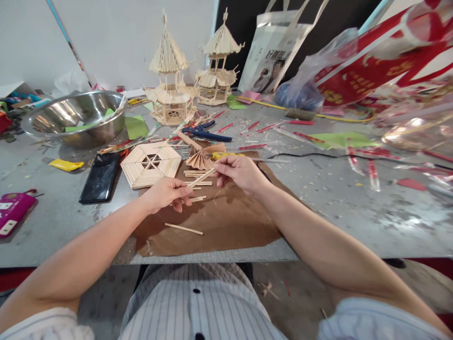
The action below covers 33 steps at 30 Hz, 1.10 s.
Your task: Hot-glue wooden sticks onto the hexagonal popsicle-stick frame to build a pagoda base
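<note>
Between my two hands a thin wooden stick (201,177) slants up to the right over a brown sheet (233,222). My left hand (169,192) pinches its lower end, and my right hand (238,173) grips the upper end with closed fingers. Whether it is one stick or a few pressed together, I cannot tell. Beneath it lie several loose sticks (198,184), partly behind my fingers. A single stick (184,229) rests nearer me on the sheet. Left of my hands sits a hexagonal stick panel (166,166) with an open, spoked middle.
Two stick pagodas (170,89) stand at the back. Around the work lie blue-handled pliers (207,132), a folded paper fan (200,159), a black phone (100,177), a yellow cutter (65,165) and a steel bowl (46,123). Bags (272,52) and red-white wrappers (373,172) are to the right.
</note>
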{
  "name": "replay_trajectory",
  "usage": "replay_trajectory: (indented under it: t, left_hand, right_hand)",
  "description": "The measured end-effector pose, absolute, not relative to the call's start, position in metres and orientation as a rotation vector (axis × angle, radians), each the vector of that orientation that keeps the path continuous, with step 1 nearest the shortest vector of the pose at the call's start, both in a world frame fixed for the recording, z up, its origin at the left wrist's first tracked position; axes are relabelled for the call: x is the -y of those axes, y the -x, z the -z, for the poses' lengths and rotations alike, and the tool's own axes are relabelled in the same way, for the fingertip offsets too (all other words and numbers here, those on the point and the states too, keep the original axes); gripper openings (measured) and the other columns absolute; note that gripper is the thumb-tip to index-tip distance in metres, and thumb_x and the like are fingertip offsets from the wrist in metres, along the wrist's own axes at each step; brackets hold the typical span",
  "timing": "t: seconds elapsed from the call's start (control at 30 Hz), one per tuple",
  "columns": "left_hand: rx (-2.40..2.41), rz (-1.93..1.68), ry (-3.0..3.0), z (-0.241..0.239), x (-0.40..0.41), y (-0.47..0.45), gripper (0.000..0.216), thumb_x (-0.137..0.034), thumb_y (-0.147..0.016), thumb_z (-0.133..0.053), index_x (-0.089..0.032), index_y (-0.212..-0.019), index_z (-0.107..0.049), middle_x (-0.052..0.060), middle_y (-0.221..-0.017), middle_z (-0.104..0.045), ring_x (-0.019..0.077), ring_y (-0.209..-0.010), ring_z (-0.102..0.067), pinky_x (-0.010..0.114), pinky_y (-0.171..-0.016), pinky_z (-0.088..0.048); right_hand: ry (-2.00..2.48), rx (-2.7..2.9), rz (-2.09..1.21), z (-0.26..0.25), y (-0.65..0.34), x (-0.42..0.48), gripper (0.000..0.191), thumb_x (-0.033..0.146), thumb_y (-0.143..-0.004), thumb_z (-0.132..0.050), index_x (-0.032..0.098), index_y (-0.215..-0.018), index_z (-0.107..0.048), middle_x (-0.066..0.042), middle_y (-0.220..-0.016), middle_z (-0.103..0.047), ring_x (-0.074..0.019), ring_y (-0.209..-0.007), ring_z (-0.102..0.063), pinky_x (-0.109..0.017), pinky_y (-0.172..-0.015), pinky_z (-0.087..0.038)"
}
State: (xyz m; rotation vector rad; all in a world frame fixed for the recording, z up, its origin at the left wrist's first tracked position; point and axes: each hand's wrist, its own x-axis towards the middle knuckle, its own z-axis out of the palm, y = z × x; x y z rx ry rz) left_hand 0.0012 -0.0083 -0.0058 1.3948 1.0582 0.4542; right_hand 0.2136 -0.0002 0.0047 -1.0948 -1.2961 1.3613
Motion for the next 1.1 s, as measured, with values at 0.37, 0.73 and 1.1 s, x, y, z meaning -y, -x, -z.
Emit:
replay_trajectory:
  t: [0.37, 0.73, 1.1]
  left_hand:
    - [-1.109, -0.532, -1.350, -0.0011, 0.0109, -0.0046, 0.029, -0.038, -0.073, -0.063, -0.010, -0.077, -0.060, 0.002, -0.060, -0.064, 0.0068, -0.038, -0.053, 0.019, -0.043, -0.041]
    - [-1.016, -0.534, -1.220, -0.0015, 0.0103, -0.0008, 0.034, -0.043, -0.080, -0.052, -0.011, -0.084, -0.058, 0.006, -0.070, -0.067, 0.0102, -0.040, -0.056, 0.020, -0.040, -0.039]
    - [-1.081, -0.516, -1.217, 0.0011, 0.0091, -0.0022, 0.028, -0.039, -0.079, -0.055, -0.011, -0.080, -0.056, 0.006, -0.069, -0.067, 0.0083, -0.040, -0.054, 0.020, -0.041, -0.041]
  right_hand:
    - [1.153, 1.260, -1.403, -0.0057, -0.2154, -0.0001, 0.028, 0.035, -0.059, -0.075, 0.014, -0.066, -0.057, 0.001, -0.057, -0.062, -0.0088, -0.040, -0.057, -0.020, -0.041, -0.047]
    - [1.077, 1.276, -1.289, -0.0007, -0.2144, -0.0002, 0.035, 0.042, -0.056, -0.074, 0.014, -0.067, -0.057, 0.001, -0.057, -0.060, -0.0101, -0.044, -0.058, -0.023, -0.044, -0.049]
    - [1.067, 1.313, -1.292, -0.0008, -0.2134, 0.0008, 0.034, 0.042, -0.057, -0.074, 0.014, -0.068, -0.057, 0.001, -0.057, -0.060, -0.0096, -0.045, -0.058, -0.023, -0.045, -0.050]
